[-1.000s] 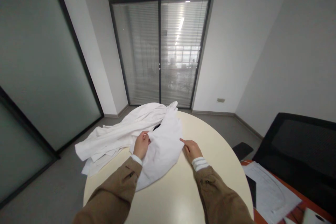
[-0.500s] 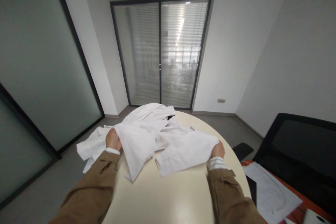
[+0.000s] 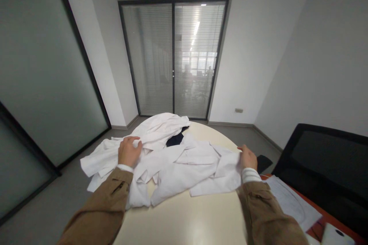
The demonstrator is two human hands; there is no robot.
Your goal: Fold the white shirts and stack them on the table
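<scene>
A crumpled white garment point(image 3: 184, 162) lies spread across the far half of a round cream table point(image 3: 184, 218), its left part hanging over the table's edge. A dark piece of cloth point(image 3: 174, 139) shows between its folds. My left hand point(image 3: 129, 152) rests on the garment's left part with the fingers curled into the fabric. My right hand point(image 3: 247, 157) is at the garment's right edge, fingers bent round the cloth there. Both arms wear brown sleeves.
A black mesh chair point(image 3: 324, 160) stands at the right. Next to it an orange desk point(image 3: 317, 229) carries white papers point(image 3: 287, 199) and a white object point(image 3: 336, 235). Glass doors with blinds point(image 3: 172, 57) are ahead, and a frosted glass partition point(image 3: 43, 76) at the left.
My hands moved apart and pulled the folded garment open across the table. The right hand drew the cloth to the right edge; the dark cloth is now uncovered.
</scene>
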